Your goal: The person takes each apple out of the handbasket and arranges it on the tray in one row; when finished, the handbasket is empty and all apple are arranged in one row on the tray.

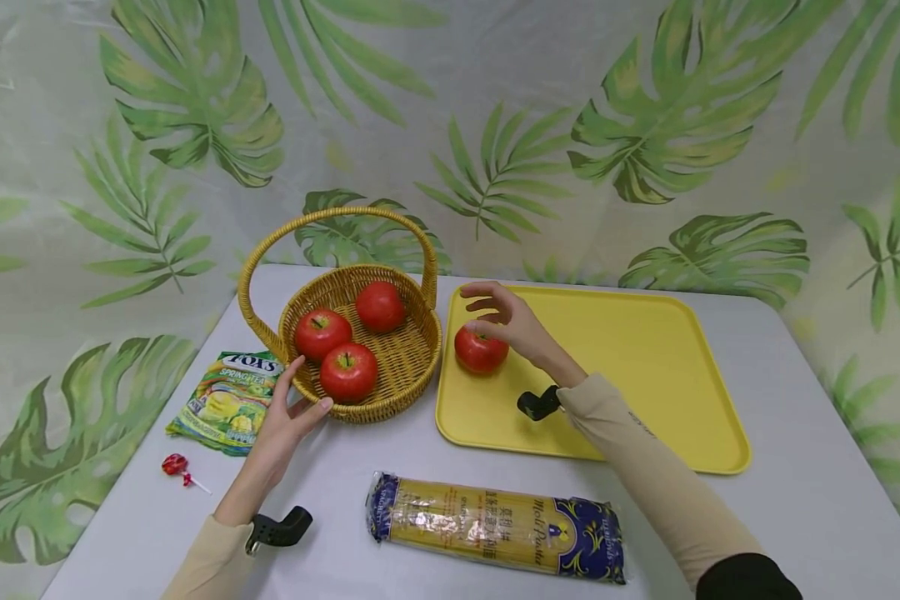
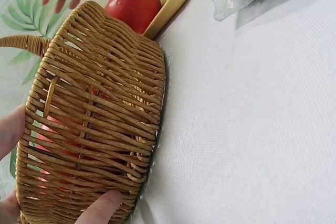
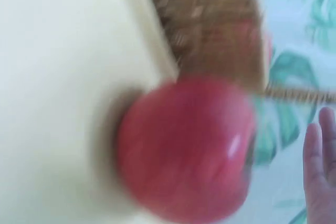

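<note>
A round wicker basket (image 1: 412, 358) with a tall handle holds a red apple (image 1: 380, 307) and two more apples in its left part. At the basket's near left side is my left hand (image 1: 281, 429), thumb and fingers spread and touching the rim and outer wall. Another red apple (image 1: 481, 350) sits on the left end of a yellow tray (image 1: 607, 375). Above and behind that apple hovers my right hand (image 1: 513, 321), its fingers loosely bent with nothing between them. In the right wrist view, a gap separates the hand from the apple (image 3: 186, 150).
Left of the basket lies a green Fox's candy bag (image 1: 228, 404), with a red lollipop (image 1: 174, 465) near it. A long pack of spaghetti (image 1: 495, 527) lies in front of the tray. Behind the white table (image 1: 330, 508) hangs a leaf-patterned cloth (image 1: 517, 67).
</note>
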`<state>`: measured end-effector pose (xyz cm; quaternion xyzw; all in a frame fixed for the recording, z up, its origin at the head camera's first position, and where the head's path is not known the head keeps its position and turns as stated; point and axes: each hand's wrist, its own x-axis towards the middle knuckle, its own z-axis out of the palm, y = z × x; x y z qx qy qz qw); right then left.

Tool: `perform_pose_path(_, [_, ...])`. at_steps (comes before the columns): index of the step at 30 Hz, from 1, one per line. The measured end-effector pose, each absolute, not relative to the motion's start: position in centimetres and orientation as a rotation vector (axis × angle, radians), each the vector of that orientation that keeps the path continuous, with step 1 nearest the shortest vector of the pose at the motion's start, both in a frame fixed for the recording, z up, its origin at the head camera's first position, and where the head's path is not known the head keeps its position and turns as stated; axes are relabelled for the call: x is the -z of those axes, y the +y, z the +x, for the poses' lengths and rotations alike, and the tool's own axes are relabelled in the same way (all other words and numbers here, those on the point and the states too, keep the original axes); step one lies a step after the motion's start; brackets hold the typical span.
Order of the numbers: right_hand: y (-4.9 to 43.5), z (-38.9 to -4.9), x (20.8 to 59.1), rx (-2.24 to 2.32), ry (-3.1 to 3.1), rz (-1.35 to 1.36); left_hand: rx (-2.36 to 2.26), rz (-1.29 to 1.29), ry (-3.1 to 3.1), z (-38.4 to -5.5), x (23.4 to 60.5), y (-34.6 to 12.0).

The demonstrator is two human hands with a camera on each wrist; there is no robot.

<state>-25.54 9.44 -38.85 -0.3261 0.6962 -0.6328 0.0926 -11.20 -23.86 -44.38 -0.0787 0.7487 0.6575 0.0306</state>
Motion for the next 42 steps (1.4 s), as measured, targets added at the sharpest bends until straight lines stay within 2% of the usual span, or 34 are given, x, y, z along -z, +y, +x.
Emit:
perform_pose_path(12, [1.7,-24.0,39.4,1.571,1.973,-1.12,-2.043,-0.236,2.284,-11.2,44.4,-23.9])
perform_pose_path(19, [-1.8,-24.0,40.1,1.366,2.007,-1.114,-2.055,-0.219,2.281,-11.3,44.5,-23.9])
perform_pose_path(35, [-5.6,-24.0,41.1,1.18,1.943,-0.858,-2.046,-0.207,2.297,-11.2,44.7,-24.0])
perform_pose_path(42, [-6.2,-24.1,41.8,1.199,1.964,-0.863,-2.052,-0.197,2.303,-11.2,44.7,-24.0])
